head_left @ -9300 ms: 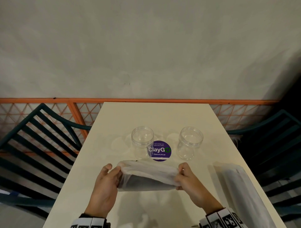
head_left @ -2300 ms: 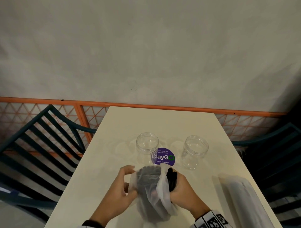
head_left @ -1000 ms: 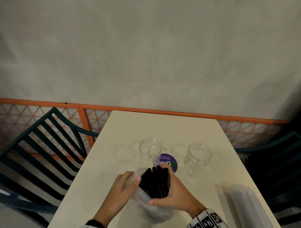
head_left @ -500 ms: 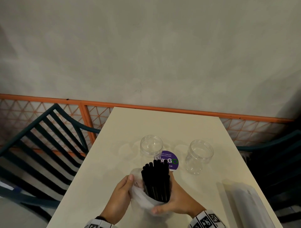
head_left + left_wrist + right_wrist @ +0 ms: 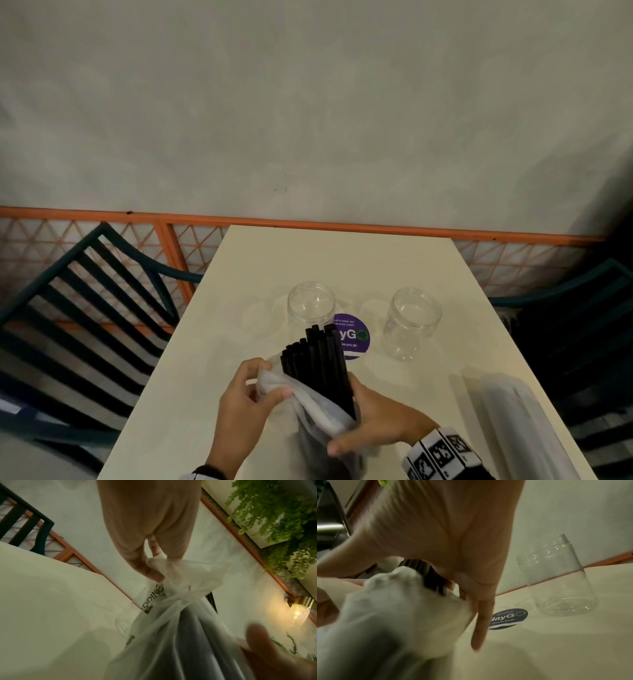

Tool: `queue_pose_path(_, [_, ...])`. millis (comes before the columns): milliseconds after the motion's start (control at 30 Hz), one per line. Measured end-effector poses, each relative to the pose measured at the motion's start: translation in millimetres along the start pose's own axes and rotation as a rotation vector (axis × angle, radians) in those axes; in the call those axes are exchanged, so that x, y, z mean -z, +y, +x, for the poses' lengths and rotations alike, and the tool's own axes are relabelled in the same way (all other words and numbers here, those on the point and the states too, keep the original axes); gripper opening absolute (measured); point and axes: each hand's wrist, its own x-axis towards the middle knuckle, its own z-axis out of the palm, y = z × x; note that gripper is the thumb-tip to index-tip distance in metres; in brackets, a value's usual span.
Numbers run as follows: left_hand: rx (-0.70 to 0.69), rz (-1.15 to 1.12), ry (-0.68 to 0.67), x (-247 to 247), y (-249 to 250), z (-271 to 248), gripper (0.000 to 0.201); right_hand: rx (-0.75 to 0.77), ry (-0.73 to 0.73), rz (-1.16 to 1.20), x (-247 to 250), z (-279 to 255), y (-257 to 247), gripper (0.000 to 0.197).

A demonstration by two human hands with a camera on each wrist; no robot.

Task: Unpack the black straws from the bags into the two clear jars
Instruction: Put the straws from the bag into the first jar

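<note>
The left hand pinches the translucent white plastic bag's rim; the right hand seemingly clasps the upright bundle of black straws, tips pointing toward the nearer left clear plastic jar.

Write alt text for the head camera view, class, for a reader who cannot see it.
Two hands work a bundle of black straws out of a white plastic bag: the left hand pinches the bag's edge, the right hand grips bag and straws. Beyond them on the cream table stand two empty clear jars, with another bag at right.
</note>
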Motion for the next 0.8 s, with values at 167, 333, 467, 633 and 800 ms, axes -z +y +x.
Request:
queue_pose_path(167, [0.014,-0.002,0.022,0.8,-4.9,-2.5,0.034,-0.147,-0.061,-0.134,7.8,-8.6,12.9,0.092])
queue_pose_path(333, [-0.008,-0.013,0.086,5.3,4.0,-3.4,0.037,-0.119,0.014,0.142,10.6,-16.8,20.3,0.059])
queue_pose_path(467, [-0.045,0.064,0.035,-1.7,17.4,-8.2,0.03,-0.129,0.115,-0.097,11.1,-13.5,15.7,0.038])
queue_pose_path(633, [-0.059,0.068,-0.028,-10.5,30.2,-18.4,0.043,-0.117,0.405,-0.386,1.9,-3.6,14.6,0.044])
queue_pose_path(800, [-0.125,0.136,0.082,-8.2,32.7,-10.2,0.028,0.06,0.631,-0.302,-15.8,-2.9,15.7,0.048])
